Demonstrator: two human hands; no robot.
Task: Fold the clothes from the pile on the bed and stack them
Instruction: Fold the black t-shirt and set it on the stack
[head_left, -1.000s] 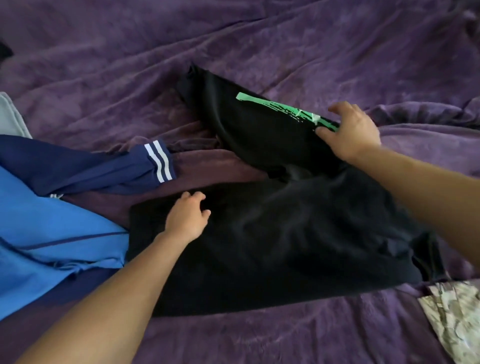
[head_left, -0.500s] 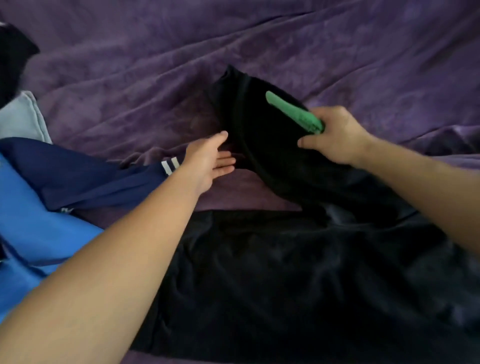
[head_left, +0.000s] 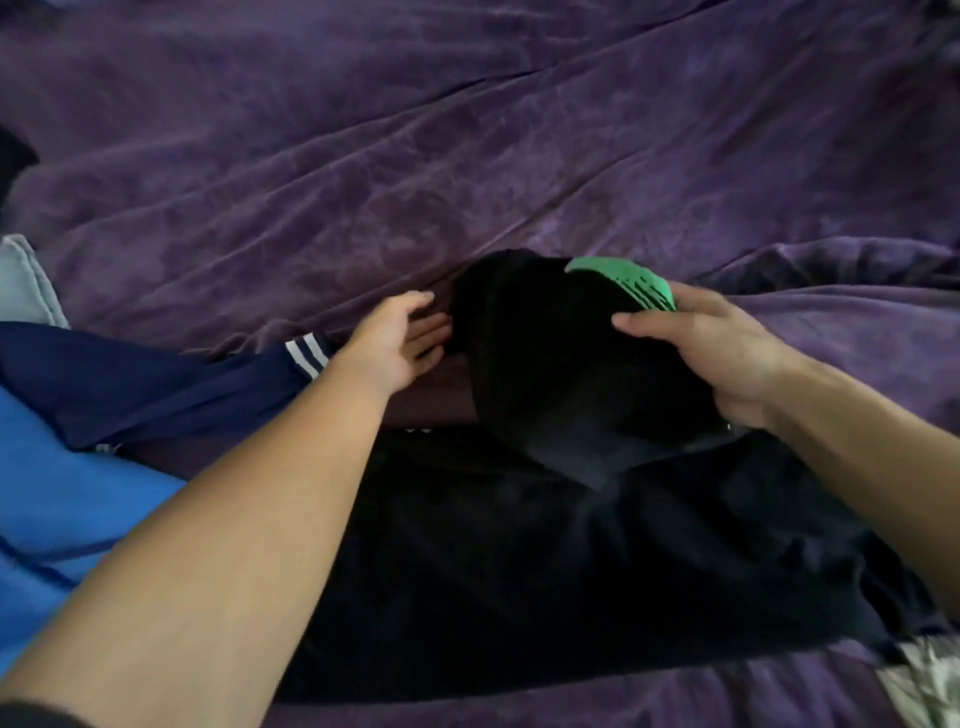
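so the soft black garment with the green print (head_left: 545, 467) is spread on the crumpled purple velvety bedspread (head_left: 467, 156) right in front of the person, lower part flat, far end lifted. the right hand (head_left: 717, 358) has that raised end bunched just beside the print, thumb on top, fingers curled under, i'd guess to flip it over for a fold. the left hand (head_left: 400, 343) holds nothing, fingers straight and together, tips right at the black fabric's left edge, probably to steady the crease. a navy sleeve with white stripes (head_left: 208, 384) and a bright blue garment (head_left: 67, 493) lie off left, likely waiting their turn
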